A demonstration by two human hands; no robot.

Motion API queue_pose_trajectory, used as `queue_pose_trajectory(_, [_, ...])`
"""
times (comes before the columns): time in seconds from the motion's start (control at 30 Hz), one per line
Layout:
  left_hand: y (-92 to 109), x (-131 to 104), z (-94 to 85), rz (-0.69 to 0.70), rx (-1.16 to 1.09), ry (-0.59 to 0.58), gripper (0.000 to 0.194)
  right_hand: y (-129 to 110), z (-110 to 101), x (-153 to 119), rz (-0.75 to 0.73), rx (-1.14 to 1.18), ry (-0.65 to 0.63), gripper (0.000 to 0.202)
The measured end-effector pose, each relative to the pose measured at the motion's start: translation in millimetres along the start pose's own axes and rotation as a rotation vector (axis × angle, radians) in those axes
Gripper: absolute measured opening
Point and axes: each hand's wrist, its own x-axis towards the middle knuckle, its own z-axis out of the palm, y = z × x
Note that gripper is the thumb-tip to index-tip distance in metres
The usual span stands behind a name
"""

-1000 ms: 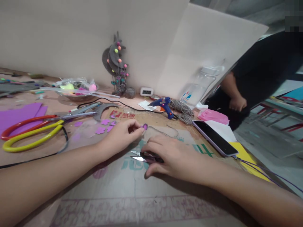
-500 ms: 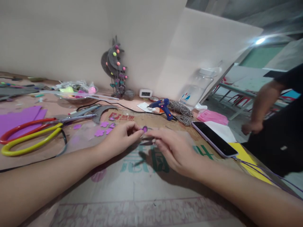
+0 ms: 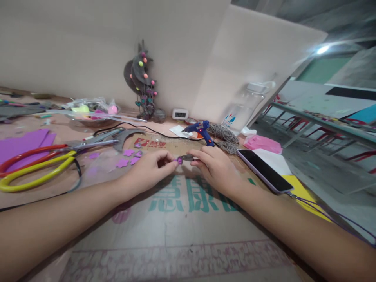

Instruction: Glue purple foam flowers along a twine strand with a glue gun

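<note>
Over the cardboard sheet (image 3: 188,231), my left hand (image 3: 152,170) pinches a small purple piece (image 3: 179,160) between thumb and fingertips. Facing it, my right hand (image 3: 216,168) is closed on a slim dark grey thing (image 3: 187,158), whose end meets the purple piece; its kind is too small to make out. Several purple flower cutouts (image 3: 122,162) lie just left of my left hand. Large scissors with one red and one yellow handle (image 3: 38,172) rest further left, by purple sheets (image 3: 25,147).
Behind my hands are a blue glue gun (image 3: 199,129), grey yarn (image 3: 225,137), a small clock (image 3: 180,114) and a clear bottle (image 3: 245,105). A phone (image 3: 263,168) lies right. A grey moon ornament (image 3: 141,76) stands against the wall, near a bowl (image 3: 94,120) of bright balls.
My right fingers have closed around the grey thing and brought it to the purple piece. My left hand stays nearly still. The person at the right has left the view.
</note>
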Motion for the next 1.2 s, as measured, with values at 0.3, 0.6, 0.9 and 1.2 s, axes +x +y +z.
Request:
queue_pose_trajectory(0.3, [-2.5,-0.4,0.1,-0.006,-0.007,-0.008,0.020,1.3,1.3,0.0,-0.021,-0.027,-0.013,0.025])
queue_pose_trajectory(0.6, [-0.4,-0.3,-0.5,-0.005,0.001,-0.004,0.019,1.7,1.9,-0.5,0.013,-0.021,-0.016,0.024])
queue_pose_trajectory(0.9, [-1.6,-0.7,-0.5,-0.019,-0.004,-0.007,0.020,2.0,2.7,0.6,-0.015,-0.013,0.012,0.021])
queue_pose_trajectory(1.2, [-0.5,-0.7,-1.2,-0.014,0.001,-0.011,0.020,1.7,1.9,0.9,-0.002,-0.001,-0.005,0.023])
